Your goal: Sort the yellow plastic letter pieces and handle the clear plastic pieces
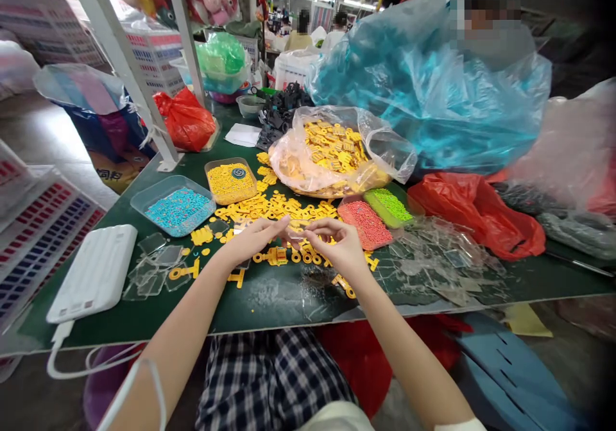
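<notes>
My left hand and my right hand meet over the middle of the table. Between their fingertips is a small clear plastic piece, pinched from both sides; its exact shape is hard to make out. Under and behind the hands lie many yellow plastic parts, some with round rings. A yellow part with colored bits on it rests just below the fingers. To the right of my right hand stands a tray of red beads, beside a tray of green beads.
Farther left are tubs of blue beads and yellow beads, loose clear plates and a white power bank with its cable. Behind sits a bag of yellow parts. More clear plates and a red bag lie right.
</notes>
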Demonstrator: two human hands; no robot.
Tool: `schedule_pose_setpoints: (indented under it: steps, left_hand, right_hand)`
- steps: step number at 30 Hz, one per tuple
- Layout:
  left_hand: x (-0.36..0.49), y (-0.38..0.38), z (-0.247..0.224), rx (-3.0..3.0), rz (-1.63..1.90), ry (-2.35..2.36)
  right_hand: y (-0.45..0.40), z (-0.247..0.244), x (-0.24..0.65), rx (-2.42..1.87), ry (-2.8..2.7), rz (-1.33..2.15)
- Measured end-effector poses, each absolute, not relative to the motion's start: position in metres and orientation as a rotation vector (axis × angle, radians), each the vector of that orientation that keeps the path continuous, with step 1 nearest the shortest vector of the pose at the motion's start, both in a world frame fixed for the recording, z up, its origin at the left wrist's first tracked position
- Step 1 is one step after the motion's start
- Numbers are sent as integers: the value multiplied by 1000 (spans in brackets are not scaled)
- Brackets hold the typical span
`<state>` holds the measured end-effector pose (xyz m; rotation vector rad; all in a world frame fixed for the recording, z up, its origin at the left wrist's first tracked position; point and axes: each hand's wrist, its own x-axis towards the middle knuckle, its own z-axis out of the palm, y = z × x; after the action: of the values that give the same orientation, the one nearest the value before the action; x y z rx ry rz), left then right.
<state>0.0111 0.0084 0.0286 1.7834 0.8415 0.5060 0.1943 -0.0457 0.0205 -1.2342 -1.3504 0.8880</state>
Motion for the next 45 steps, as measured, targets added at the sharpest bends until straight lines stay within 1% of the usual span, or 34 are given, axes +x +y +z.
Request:
schedule_pose_setpoints:
  steps: [4, 9, 19, 25, 31, 34, 39, 42, 45]
  left_hand:
    - [9, 9, 30, 1728, 526, 843]
    - [8, 9, 30, 1684, 504, 712]
    - [2, 8, 32, 1622, 581, 545]
    - [-2, 3, 37, 1576, 571, 580]
    - [-7, 1, 47, 1695, 546, 571]
    - [-14, 4, 52, 1804, 563, 697]
    - [-40, 16, 50, 1942, 777, 1143]
    - [-53, 22, 49, 2005, 815, 1408]
    - [-57, 24, 50, 2022, 794, 1598]
  right_hand:
    - [-48, 24, 190, -1219, -1334, 984]
    - [-58, 28, 184, -1225, -1307, 1046]
    - [-80, 35, 177, -1201, -1407, 859]
    - [-97, 40, 172, -1056, -1531, 783]
    - [-100, 36, 175, -1049, -1637, 633]
    - [-101, 32, 180, -1115, -1713, 630]
    - [-112, 21, 213, -1267, -1823, 557]
    - [-118, 10, 257, -1474, -1801, 386]
    - [-123, -3, 314, -1751, -1695, 139]
